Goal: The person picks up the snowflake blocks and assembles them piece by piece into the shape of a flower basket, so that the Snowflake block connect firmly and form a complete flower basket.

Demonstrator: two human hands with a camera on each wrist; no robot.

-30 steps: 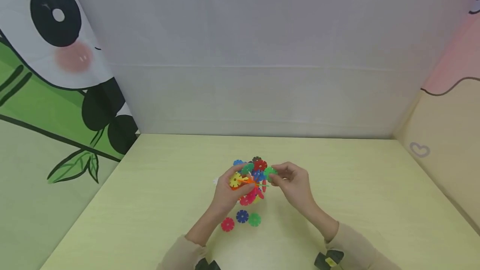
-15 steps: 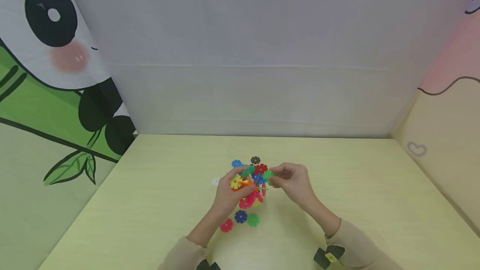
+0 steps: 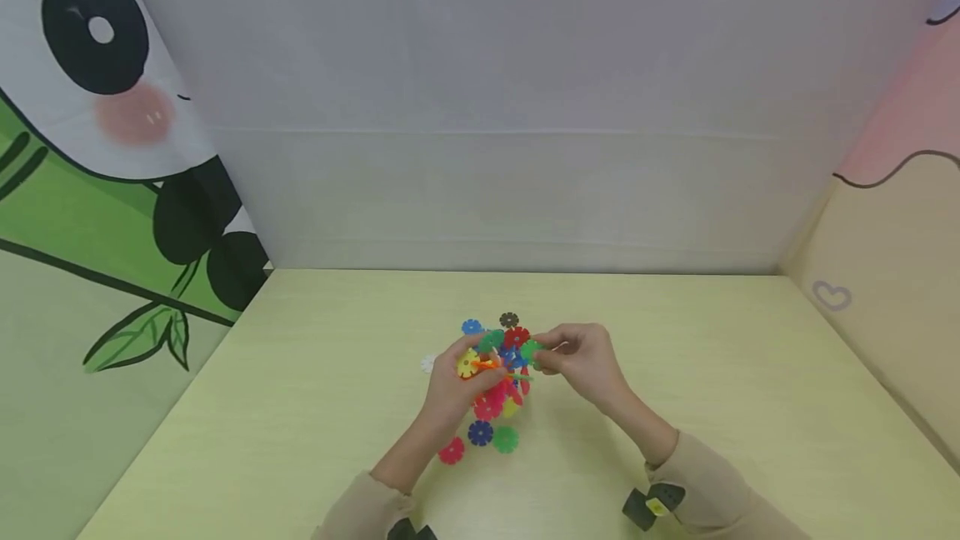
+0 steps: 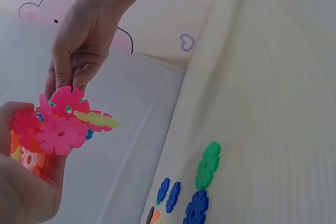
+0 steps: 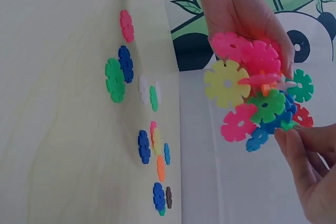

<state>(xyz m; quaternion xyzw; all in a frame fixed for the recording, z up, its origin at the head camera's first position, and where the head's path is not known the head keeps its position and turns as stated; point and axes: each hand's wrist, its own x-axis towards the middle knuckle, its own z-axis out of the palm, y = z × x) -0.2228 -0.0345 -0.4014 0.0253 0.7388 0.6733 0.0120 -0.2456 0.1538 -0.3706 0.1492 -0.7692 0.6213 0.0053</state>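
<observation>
My left hand (image 3: 450, 386) holds a cluster of interlocking snowflake discs, its thumb over the near side. Pink (image 4: 62, 136), yellow (image 5: 227, 83), green, red, blue and orange discs are slotted together at various angles. From the right, my right hand (image 3: 585, 363) pinches a green disc (image 3: 530, 349) between thumb and fingertips, at the cluster's right edge. The right wrist view shows only a sliver of that green disc (image 5: 288, 125), next to a blue one. In the left wrist view, the cluster hides the right fingertips.
Loose discs lie flat on the pale table (image 3: 675, 407): a pinkish-red one (image 3: 452, 451), a dark blue one (image 3: 481, 432) and a green one (image 3: 506, 440) nearest me. Light blue (image 3: 472, 327), dark brown (image 3: 509, 320) and white (image 3: 428, 363) discs lie farther back. A pale cloth wall (image 3: 480, 123) stands behind.
The right hand, still pinching the green disc, has come slightly left, closer to the cluster. My left hand keeps its hold with little movement. The head view has shifted a little.
</observation>
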